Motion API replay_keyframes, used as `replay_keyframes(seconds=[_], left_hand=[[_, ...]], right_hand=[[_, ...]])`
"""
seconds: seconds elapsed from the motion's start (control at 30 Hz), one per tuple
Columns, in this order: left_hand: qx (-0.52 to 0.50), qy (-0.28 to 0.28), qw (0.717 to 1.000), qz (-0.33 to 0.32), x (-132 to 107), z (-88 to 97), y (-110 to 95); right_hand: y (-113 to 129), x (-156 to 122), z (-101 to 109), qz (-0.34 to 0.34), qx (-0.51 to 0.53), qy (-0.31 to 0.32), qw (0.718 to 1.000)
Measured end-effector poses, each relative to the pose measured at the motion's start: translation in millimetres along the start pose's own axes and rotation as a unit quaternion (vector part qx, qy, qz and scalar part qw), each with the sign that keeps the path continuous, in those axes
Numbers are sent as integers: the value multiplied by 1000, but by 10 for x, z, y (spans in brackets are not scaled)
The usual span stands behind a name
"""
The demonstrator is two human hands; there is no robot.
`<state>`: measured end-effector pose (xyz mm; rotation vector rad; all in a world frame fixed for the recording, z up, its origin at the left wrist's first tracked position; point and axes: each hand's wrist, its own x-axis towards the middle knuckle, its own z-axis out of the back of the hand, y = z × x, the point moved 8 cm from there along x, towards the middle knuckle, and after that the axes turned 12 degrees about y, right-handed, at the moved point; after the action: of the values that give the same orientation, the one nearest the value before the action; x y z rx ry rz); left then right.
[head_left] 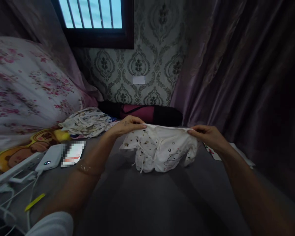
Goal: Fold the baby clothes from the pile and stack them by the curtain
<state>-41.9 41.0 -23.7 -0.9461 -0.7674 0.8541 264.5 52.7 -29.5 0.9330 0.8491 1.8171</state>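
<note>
A small white baby garment (159, 149) with little dark prints and tie strings hangs stretched between both hands over a grey bed surface (142, 200). My left hand (126, 126) pinches its left top edge with closed fingers. At the right top edge, my right hand (207, 135) pinches the cloth the same way. The lower part of the garment rests bunched on the grey surface.
A pile of printed cloths (88, 123) lies at the left. A floral pillow (27, 85) sits beyond it. A white power bank (51, 157), a phone (73, 153), cables and a power strip (12, 172) lie near left. A dark and pink rolled bag (147, 114) lies by the wall. Curtains (248, 72) hang at right.
</note>
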Motion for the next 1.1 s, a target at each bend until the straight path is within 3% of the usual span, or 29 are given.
replay_keyframes(seconds=[0.17, 0.27, 0.33, 0.4, 0.43, 0.57, 0.7, 0.9, 1.1], left_hand=[[-39, -93, 995, 6, 66, 204, -68], [-98, -151, 983, -29, 48, 359, -138], [-111, -104, 988, -36, 110, 338, -134], [-69, -18, 997, -2, 219, 234, -53], [-46, -2, 999, 13, 269, 220, 1], [-80, -89, 993, 3, 419, 388, 141], [-61, -115, 991, 23, 523, 490, 167], [-70, -117, 990, 19, 651, 578, 90], [-76, -142, 987, 18, 691, 582, 123]], right_hand=[[230, 89, 92, 19, -24, -9, 999], [383, 124, 189, 34, 30, -27, 999], [410, 185, 177, 25, 70, -8, 997], [391, 278, 81, 4, 55, 47, 997], [380, 327, 32, 1, 37, 72, 997], [360, 490, 21, 29, 29, 67, 997], [306, 618, 43, 24, 22, 72, 997], [194, 755, 252, 32, 39, -42, 998], [221, 707, 199, 38, 27, -41, 998]])
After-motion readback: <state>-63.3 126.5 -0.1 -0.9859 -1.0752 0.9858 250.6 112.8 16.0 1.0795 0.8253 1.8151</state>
